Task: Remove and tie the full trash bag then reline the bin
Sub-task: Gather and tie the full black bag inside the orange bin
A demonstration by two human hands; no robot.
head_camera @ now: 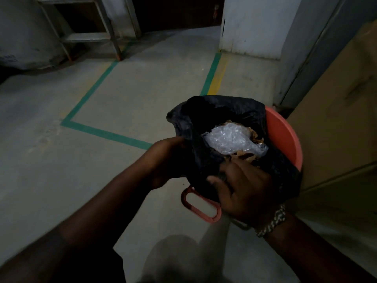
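Over the red bin (285,137), both hands grip the black bag (224,111): left hand (167,160) pinches the near-left rim, right hand (244,188) the near edge; mouth open upward.

Looks like a factory/warehouse utility area, dimly lit. Bare concrete floor (51,160) w/ green tape lines (106,134) & a yellow stripe (218,78) marking zones. Metal frame rack (87,35) at back left, scuffed white pillar (251,27) at back right.
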